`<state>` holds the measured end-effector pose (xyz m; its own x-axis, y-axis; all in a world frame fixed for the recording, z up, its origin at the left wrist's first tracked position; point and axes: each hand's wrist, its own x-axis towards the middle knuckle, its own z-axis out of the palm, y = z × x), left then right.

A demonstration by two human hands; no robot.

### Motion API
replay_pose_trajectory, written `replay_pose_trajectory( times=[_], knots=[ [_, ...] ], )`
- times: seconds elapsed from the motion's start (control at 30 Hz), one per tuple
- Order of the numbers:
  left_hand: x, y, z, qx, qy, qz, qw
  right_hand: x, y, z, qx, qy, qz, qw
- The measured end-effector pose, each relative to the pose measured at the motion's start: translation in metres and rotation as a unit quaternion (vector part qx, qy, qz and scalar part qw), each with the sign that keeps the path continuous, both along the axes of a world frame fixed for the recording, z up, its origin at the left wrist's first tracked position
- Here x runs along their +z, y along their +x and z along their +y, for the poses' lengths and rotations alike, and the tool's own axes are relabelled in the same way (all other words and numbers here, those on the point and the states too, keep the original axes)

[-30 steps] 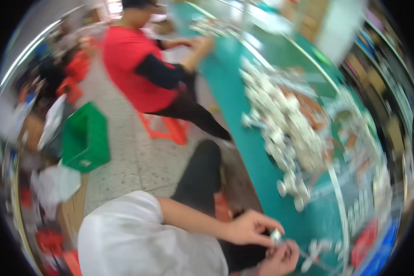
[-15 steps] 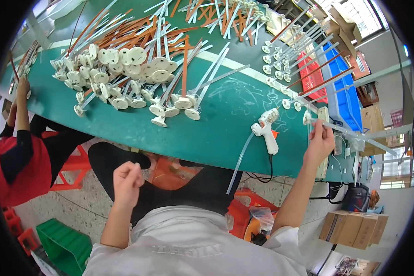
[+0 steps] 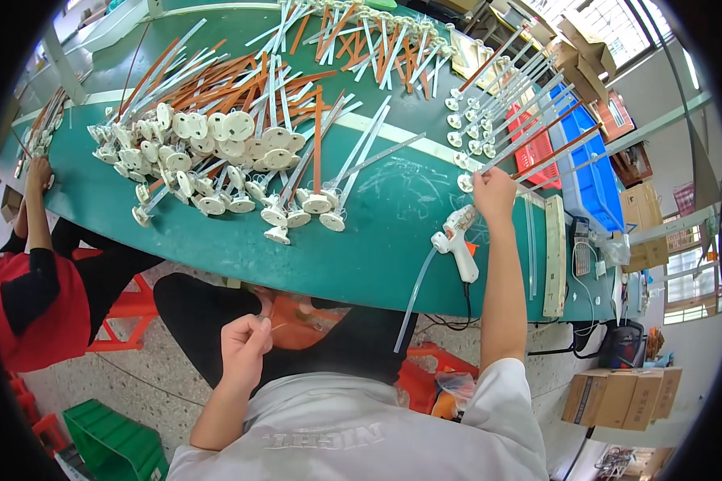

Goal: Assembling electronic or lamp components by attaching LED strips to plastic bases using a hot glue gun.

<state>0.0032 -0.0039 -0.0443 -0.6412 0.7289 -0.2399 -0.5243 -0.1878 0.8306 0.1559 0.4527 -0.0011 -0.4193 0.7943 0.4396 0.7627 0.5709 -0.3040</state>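
Observation:
My right hand [image 3: 494,195] reaches over the table's right side, its fingers pinched at a white round disc [image 3: 465,183] that ends a long thin strip. Fingers and wrist hide part of that piece. Just below lies a white hot glue gun [image 3: 460,244], with a clear glue stick [image 3: 415,298] trailing from its back. Above my lap, my left hand [image 3: 246,346] is closed; a thin pale strand shows beside its fingertips, too fine to name. Several more disc-ended strips [image 3: 475,132] line the right edge.
A big heap of white discs on silver and brown strips [image 3: 208,152] covers the table's left half. Red [image 3: 535,152] and blue baskets [image 3: 610,196] stand at right. Loose strips [image 3: 530,248] lie near a pale board [image 3: 554,256]. At left, another person's hand [image 3: 38,172] works.
My right hand has moved left and away from me, bringing the disc-ended strip to the row. My left hand has shifted slightly right and nearer to me. The view has tilted a little.

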Motion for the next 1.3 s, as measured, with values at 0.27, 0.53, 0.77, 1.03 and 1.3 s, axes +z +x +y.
replay_pose_trajectory(
  times=[0.27,0.53,0.77,1.03,1.3],
  knots=[
    [-0.002,-0.004,-0.002,-0.031,-0.016,0.06,0.998,0.012,0.002,-0.008,-0.012,-0.069,-0.017,0.997],
    [0.016,0.004,-0.013,-0.011,-0.015,0.129,0.991,0.059,0.04,-0.089,-0.074,-0.051,0.108,0.99],
    [0.1,-0.016,0.013,-0.038,0.003,0.333,0.942,0.037,0.15,-0.14,-0.097,-0.081,0.315,0.941],
    [0.163,-0.056,0.146,-0.056,-0.002,0.56,0.827,0.012,0.184,-0.123,-0.136,-0.061,0.46,0.875],
    [0.162,-0.08,0.33,-0.032,-0.027,0.753,0.657,-0.035,0.155,-0.072,-0.158,-0.063,0.421,0.891]
  ],
)
